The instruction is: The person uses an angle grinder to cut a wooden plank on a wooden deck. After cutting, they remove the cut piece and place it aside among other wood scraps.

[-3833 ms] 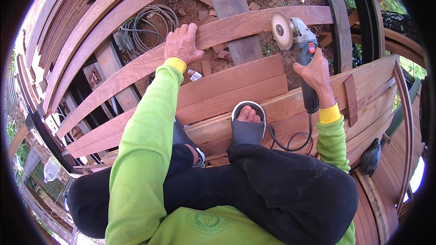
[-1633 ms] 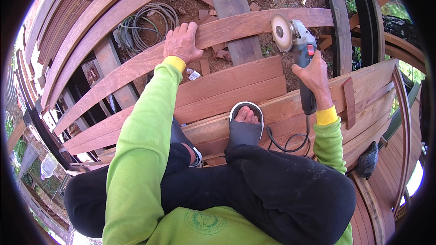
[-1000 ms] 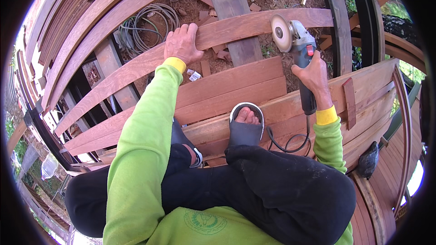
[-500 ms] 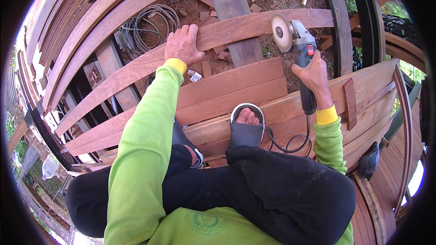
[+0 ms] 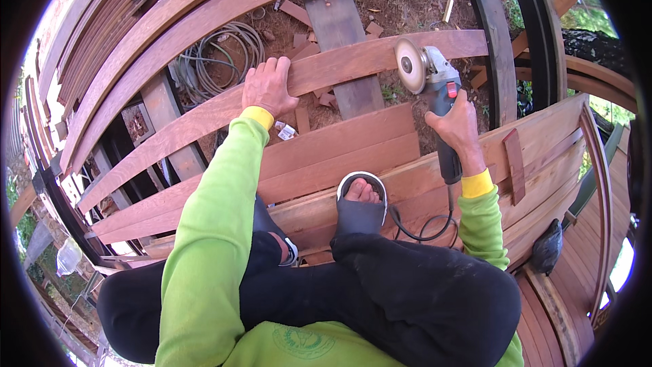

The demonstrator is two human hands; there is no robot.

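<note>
My left hand (image 5: 269, 87) is closed over a long reddish wooden plank (image 5: 333, 68), thumb on the near side and fingers over the far edge. The plank spans the gap across dark crossbeams. In my right hand (image 5: 458, 126) is an angle grinder (image 5: 445, 98), grey and dark, with a red switch and a pale round disc (image 5: 411, 65). The disc sits by the plank's right part; whether it touches the wood I cannot tell. From the grinder's rear a black cord (image 5: 424, 234) runs down and loops beside my sandalled foot (image 5: 361, 204).
Wooden boards (image 5: 339, 153) lie under and in front of my feet. A coiled hose or cable (image 5: 224, 61) lies on the ground beyond the plank, near wood offcuts (image 5: 296, 12). Dark beams (image 5: 343, 47) cross the gap. A dark plastic bag (image 5: 546, 248) rests at the right.
The whole view has shifted slightly, so the plank, boards and feet appear a little lower and further left. My left hand keeps its hold, and the grinder stays beside the plank's right part.
</note>
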